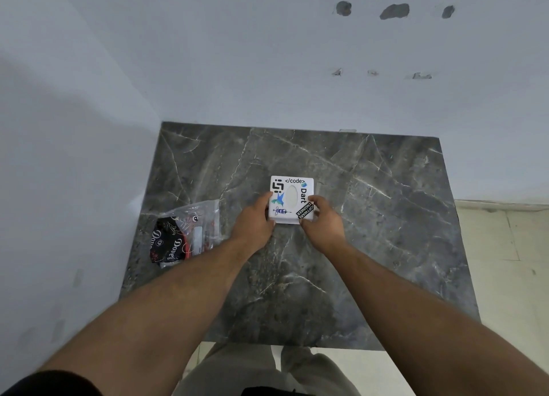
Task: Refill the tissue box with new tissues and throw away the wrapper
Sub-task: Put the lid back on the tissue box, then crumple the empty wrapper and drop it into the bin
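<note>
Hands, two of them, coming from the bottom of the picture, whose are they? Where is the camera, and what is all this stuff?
The camera sits on a person's head and looks down, so you see that person's own arms. There is no robot here. The left hand and the right hand grip the two sides of a white tissue box covered in stickers, with an oval hole on top. The box is at a dark marble table; I cannot tell if it rests on it or is lifted a little. To the left lies a crinkly plastic wrapper, apart from the box. Whether it still has tissues inside is hard to see.
</note>
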